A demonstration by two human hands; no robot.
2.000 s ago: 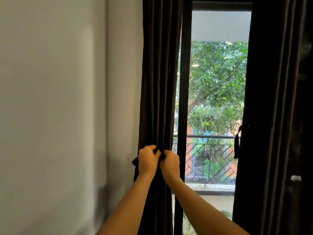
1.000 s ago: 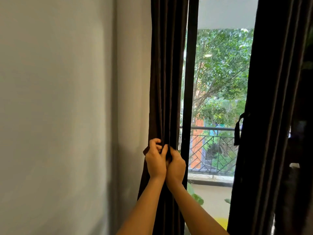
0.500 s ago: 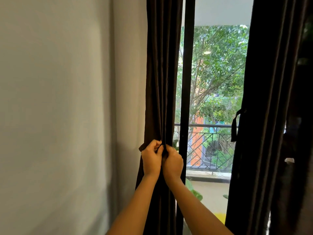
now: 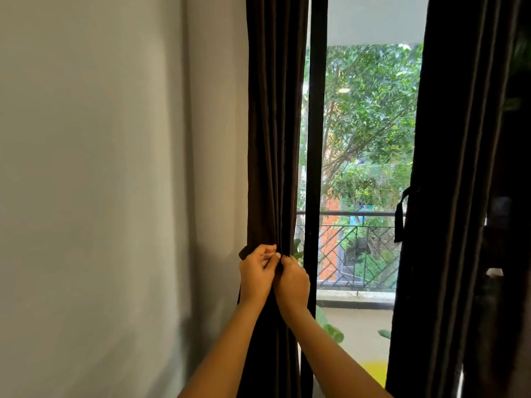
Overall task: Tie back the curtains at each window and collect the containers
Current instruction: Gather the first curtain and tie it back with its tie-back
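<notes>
Two bare forearms rose from the bottom edge, and the left hand (image 4: 256, 272) and right hand (image 4: 292, 284) met knuckle to knuckle against the gathered left curtain (image 4: 273, 139). Both had their fingers curled, pinching a dark tie strip (image 4: 244, 252) at the bunched fabric; one end of it stuck out just left of the left hand. The curtain hung beside the pale wall (image 4: 115, 168), just in front of the black window frame (image 4: 314, 139). Across the glass, the right curtain (image 4: 454, 196) hung gathered too, with its own tie (image 4: 400, 216) looped at its inner edge. Beyond the pane — a balcony railing (image 4: 356, 254) and green trees (image 4: 370, 110).
</notes>
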